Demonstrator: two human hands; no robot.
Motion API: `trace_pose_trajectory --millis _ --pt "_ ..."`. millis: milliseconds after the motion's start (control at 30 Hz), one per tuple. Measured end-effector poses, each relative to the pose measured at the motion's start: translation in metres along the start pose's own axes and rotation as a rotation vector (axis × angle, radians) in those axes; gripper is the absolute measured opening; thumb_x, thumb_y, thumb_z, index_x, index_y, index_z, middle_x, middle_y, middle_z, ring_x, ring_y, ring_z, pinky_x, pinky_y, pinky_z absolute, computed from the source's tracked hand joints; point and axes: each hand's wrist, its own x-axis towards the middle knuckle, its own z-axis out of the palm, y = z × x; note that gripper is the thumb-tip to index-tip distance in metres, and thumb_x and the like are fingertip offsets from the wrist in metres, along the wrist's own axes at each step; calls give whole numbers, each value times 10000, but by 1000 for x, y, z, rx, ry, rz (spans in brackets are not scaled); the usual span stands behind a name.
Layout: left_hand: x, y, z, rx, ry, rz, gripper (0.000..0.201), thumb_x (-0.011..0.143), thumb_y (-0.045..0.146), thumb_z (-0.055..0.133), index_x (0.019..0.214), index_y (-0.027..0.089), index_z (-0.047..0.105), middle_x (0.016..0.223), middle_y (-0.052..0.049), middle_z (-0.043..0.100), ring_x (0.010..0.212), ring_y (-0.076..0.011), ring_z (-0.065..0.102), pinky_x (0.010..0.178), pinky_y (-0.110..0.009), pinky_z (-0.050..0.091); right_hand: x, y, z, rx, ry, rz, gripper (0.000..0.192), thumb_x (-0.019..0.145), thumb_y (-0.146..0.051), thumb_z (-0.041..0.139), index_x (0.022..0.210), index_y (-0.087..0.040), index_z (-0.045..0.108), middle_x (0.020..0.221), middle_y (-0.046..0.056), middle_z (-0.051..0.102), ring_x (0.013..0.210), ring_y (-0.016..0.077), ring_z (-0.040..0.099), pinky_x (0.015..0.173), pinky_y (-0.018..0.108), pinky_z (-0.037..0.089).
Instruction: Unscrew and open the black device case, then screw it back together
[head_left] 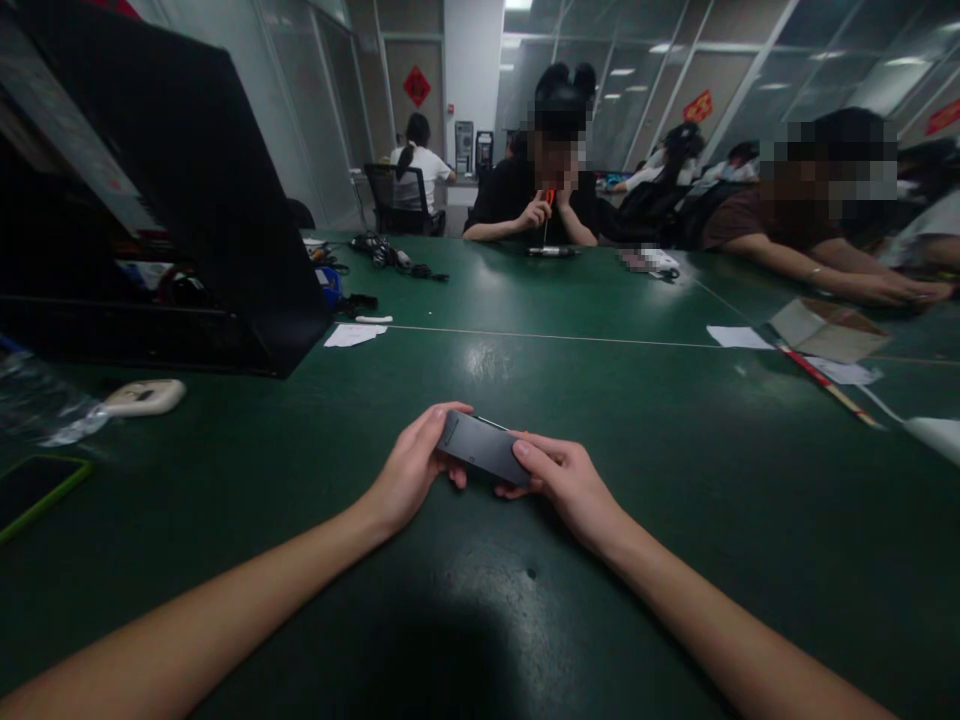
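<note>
Left hand (411,470): fingers curled around the left end of the dark slab (484,447), thumb along its near edge; grasping it.
Right hand (566,483): thumb pressed on the slab's right end, the other fingers tucked beneath; grasping it too.
Dark slab: a flat grey-black, phone-like block, held between both hands just above the green tabletop (675,480), near its front middle, tilted with the left end higher.
Progress (judgement): the slab is picked up and in a two-handed grip; it looks closed and in one piece, with no loose part or tool next to the hands, so the handling seems at an early stage and nearly all of it remains.
Nearby, left: a white oval gadget (144,397), a green-edged phone (37,487), crumpled clear plastic (41,405), and a large black case (187,200).
Nearby, right: paper slips (739,337), a cardboard piece (825,330), a red-and-tan stick (829,386).
Other people: seated along the far side, their hands well apart from the slab.
Hidden: the slab's underside and the fingertips beneath it.
Hard to make out: any seam, button or port; the frame is dim and soft.
Cut off: both forearms, at the lower edge.
</note>
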Motion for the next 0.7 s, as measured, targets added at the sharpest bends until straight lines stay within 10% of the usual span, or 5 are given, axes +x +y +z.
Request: trace_pose_trajectory --millis 500,700 --pt "-3 0 -2 53 31 34 730 804 378 794 1420 175 460 1101 -109 700 896 -203 660 602 -210 483 -6 -9 -1 -200 -166 32 587 773 -481 796 1247 -143 715 799 34 741 711 156 667 713 296 526" --pt "-10 2 11 31 -188 -64 659 762 400 824 1311 160 551 1166 -135 699 976 -255 688 841 -354 556 -11 -1 16 -47 -87 -61 576 833 -509 725 1290 -161 679 783 21 697 737 171 666 637 273 512"
